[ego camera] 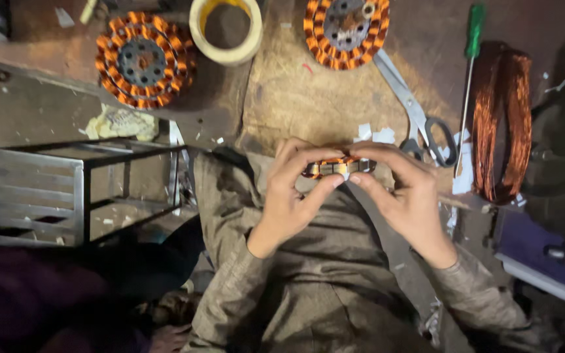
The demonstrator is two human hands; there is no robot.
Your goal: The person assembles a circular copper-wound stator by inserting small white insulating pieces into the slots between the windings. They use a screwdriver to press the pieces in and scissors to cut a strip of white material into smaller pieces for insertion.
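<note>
The left hand point(292, 196) and right hand point(403, 193) meet in front of the person's chest, both closed narrowly on one stator point(339, 167) held edge-on between them. Each thumb presses from below and the fingers curl over the top, so only the rim with its orange-and-copper windings and a pale metal band shows. The stator sits above the lap, clear of the bench point(295, 98) behind it.

Two more wound stators lie flat on the bench: one point(143, 59) far left, another point(346, 29) at the top, just beside the scissors point(420, 121). A tape roll point(227, 29) lies between them. A green-handled screwdriver point(469, 78) lies beside a copper wire coil point(503, 124) on the right. A metal frame point(53, 193) stands at the left, with a crumpled rag point(120, 123) near it.

Judging from the grip, the rim work would go best with pressure kept on the steel band rather than the windings, the fingertips turning the piece in small steps, and both thumbs steadying it so no wire is nicked or pushed out of its slot
</note>
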